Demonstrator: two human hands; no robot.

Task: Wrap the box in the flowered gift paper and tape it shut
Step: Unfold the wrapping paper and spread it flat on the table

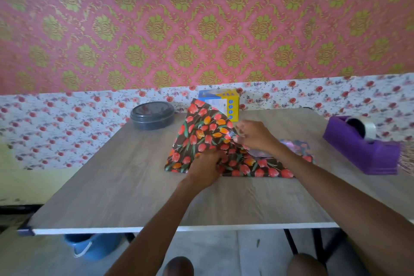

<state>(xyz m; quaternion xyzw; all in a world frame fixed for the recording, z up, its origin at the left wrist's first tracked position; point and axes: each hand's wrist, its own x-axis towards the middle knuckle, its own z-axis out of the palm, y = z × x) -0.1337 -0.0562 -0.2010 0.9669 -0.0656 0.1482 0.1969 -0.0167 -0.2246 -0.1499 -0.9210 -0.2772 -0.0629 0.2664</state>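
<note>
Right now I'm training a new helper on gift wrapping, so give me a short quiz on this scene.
1. True or false: the tape dispenser stands to the right of the flowered paper.
2. Which hands hold the paper? A) both B) left only C) neither
3. What stands behind the raised paper, partly hidden?

Key:
1. True.
2. A. The left hand and the right hand each have a grip on it.
3. The blue and yellow box.
</note>
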